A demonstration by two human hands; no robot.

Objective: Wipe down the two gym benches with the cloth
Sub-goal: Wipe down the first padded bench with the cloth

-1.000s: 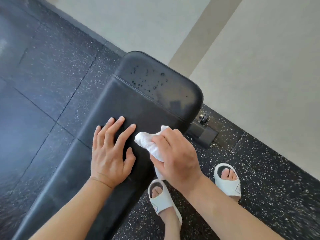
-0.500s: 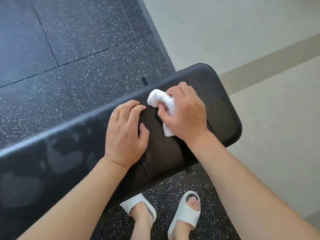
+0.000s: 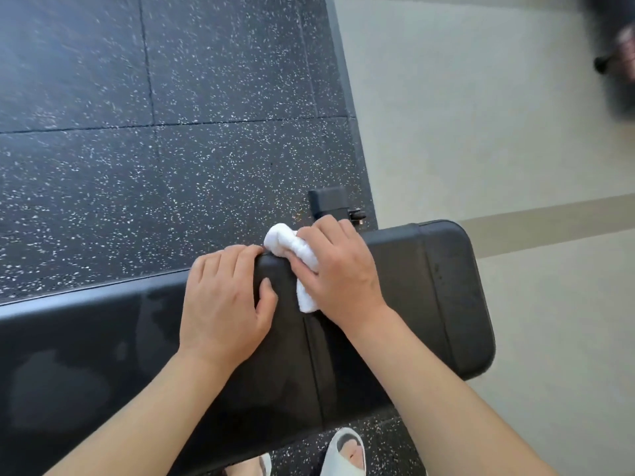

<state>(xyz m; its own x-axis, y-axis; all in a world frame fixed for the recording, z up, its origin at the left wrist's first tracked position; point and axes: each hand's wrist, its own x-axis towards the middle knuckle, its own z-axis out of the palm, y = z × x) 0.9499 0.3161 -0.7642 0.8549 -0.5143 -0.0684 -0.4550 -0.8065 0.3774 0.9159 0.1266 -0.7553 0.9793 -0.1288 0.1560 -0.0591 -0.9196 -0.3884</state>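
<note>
From the head camera, looking straight down: the right hand (image 3: pixel 338 269) has its fingers curled round a bunched white cloth (image 3: pixel 292 257) and presses it on the far edge of the black gym bench (image 3: pixel 395 321), not far from the bench's right end. One lump of cloth sticks out past the far edge, and a tail of it hangs back toward the near edge. The left hand (image 3: pixel 223 300) holds nothing. It lies flat on the bench top just beside the cloth, its fingers bent down over the far edge to keep the bench steady.

I think the step is rubbing this end of the bench dry. To do it well, the cloth should be spread a bit flatter so more of it touches, then pushed along the top and round the curved edge, going over the seam (image 3: pixel 318 365) where dirt can hide. Little dark spots near the right end and pale wet patches toward the left end look like they need a rub.

Around it: a black metal bench foot (image 3: pixel 330 202) pokes out past the far edge on the speckled rubber floor (image 3: pixel 154 149). A white sandal (image 3: pixel 343 455) stands under the near edge. The left hand sits right in the wiping path, so it will have to shift. I see only one bench here.
</note>
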